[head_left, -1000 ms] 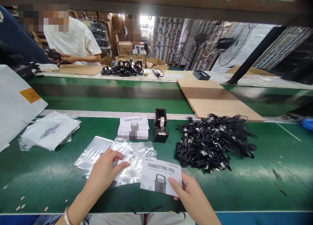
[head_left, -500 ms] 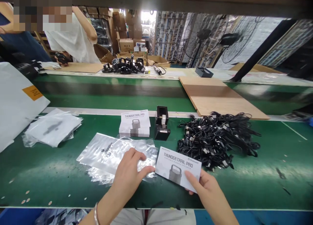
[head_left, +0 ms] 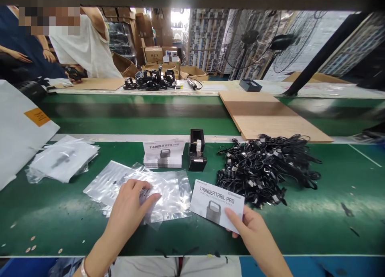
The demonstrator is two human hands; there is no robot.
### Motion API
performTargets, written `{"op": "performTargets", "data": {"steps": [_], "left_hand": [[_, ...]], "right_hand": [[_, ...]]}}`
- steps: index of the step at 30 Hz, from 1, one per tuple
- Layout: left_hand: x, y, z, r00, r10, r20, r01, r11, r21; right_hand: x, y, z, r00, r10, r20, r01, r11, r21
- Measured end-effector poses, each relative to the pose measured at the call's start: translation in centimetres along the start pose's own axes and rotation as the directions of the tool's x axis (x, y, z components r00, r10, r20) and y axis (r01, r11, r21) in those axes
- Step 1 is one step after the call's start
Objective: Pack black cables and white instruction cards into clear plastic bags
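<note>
My right hand (head_left: pixel 252 231) pinches a white "Thunder Trail Pro" leaflet (head_left: pixel 215 201) by its near right corner, just above the green table. My left hand (head_left: pixel 130 208) lies on a loose spread of clear plastic bags (head_left: pixel 168 192), fingers curled and pinching the top bag. A stack of the same leaflets (head_left: pixel 163 153) stands behind the bags. A black tape dispenser (head_left: pixel 197 151) sits right of that stack. A heap of black cables (head_left: pixel 267 168) lies to the right of the leaflet I hold.
More clear bags (head_left: pixel 61 162) and a large white bag with an orange label (head_left: pixel 21 128) lie at the left. A brown board (head_left: pixel 267 116) bridges the far conveyor. Across it, people in white and blue work near black parts (head_left: pixel 150 80).
My left hand slid left over the clear bags, away from the leaflet. My right hand kept hold of the leaflet, which stayed at about the same place.
</note>
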State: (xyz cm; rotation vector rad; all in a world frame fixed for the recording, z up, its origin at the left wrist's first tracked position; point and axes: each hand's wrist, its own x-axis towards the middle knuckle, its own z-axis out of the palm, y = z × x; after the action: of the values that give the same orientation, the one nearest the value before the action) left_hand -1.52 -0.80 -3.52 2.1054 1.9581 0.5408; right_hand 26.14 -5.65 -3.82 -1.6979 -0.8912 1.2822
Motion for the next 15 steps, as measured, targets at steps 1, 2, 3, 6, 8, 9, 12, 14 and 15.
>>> {"op": "performTargets", "data": {"steps": [1,2,3,6,8,9,12,14,15], "left_hand": [[0.1,0.5,-0.1,0.999,0.012,0.042,-0.011,0.999,-0.043],[0.2,1.0,-0.1,0.995,0.028,0.098,-0.02,0.996,-0.082],[0.3,1.6,-0.1,0.987,0.044,0.156,-0.026,0.993,-0.112],[0.7,2.9,-0.1,0.961,0.059,0.269,-0.024,0.991,-0.133],[0.9,3.3,-0.1,0.957,0.049,0.285,-0.016,0.993,-0.117],[1.0,3.4,-0.2,0.956,0.043,0.29,-0.012,0.994,-0.108],[0.8,3.3,-0.4,0.954,0.016,0.301,0.01,0.996,-0.084],[0.4,3.2,-0.4,0.958,0.005,0.287,0.02,0.996,-0.085],[0.3,3.1,-0.3,0.962,0.0,0.274,0.024,0.996,-0.085]], "right_hand": [[0.0,0.1,0.0,1.0,-0.002,0.005,0.002,1.0,-0.002],[0.0,0.1,-0.1,1.0,-0.005,0.011,0.005,1.0,-0.001],[0.0,0.1,-0.1,1.0,-0.008,0.02,0.008,1.0,0.001],[-0.2,0.1,-0.2,0.999,-0.015,0.038,0.014,1.0,0.015],[-0.4,0.0,-0.2,0.999,-0.023,0.041,0.022,0.999,0.031],[-0.5,0.0,-0.1,0.999,-0.028,0.046,0.026,0.999,0.042],[-0.7,0.0,0.4,0.995,-0.04,0.091,0.033,0.997,0.071],[-0.7,0.0,0.9,0.988,-0.042,0.146,0.033,0.998,0.062],[-0.7,0.1,1.1,0.984,-0.043,0.171,0.035,0.998,0.046]]}}
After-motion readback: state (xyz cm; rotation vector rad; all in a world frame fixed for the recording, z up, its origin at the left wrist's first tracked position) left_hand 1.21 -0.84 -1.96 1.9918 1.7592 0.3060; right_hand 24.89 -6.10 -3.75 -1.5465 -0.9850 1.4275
